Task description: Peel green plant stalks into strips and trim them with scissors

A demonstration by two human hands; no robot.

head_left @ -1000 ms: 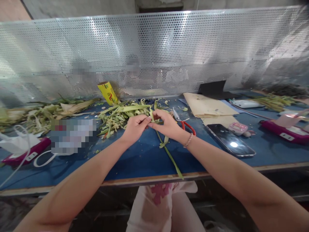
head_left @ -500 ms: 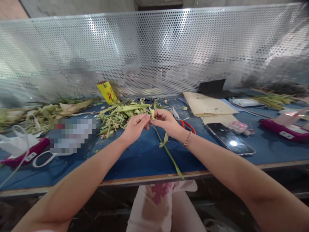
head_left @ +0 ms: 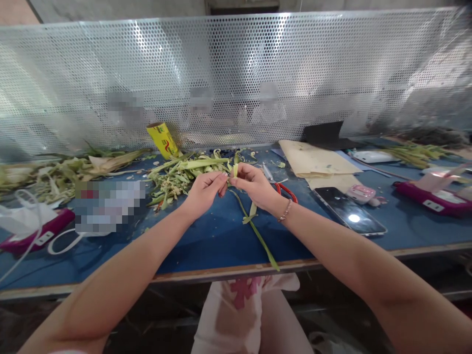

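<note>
My right hand [head_left: 256, 189] is closed in a pinch around the upper end of a green plant stem [head_left: 261, 238], and a pale yellow-green tip [head_left: 235, 169] pokes up between its fingers. The lower stem, with a small leaf, slants across the table to the front edge. My left hand [head_left: 204, 194] is closed too, thumb against fingers, at the same upper end; what lies between its fingertips is hidden. Just beyond the right wrist are red-handled scissors [head_left: 287, 191]. Behind my left hand lies a heap of green plant trimmings [head_left: 171, 179].
A yellow can-like container [head_left: 162, 140] leans near the perforated metal screen [head_left: 236, 73]. At right are brown paper [head_left: 317, 160], a phone [head_left: 348, 211], a pink case [head_left: 361, 193] and a purple tissue box [head_left: 431, 201]. Leafy stalks [head_left: 73, 172] and another tissue box [head_left: 40, 233] stand left.
Both hands have shifted only slightly, with the left fingertips raised a little beside the right thumb. The stem stays in nearly the same place.
</note>
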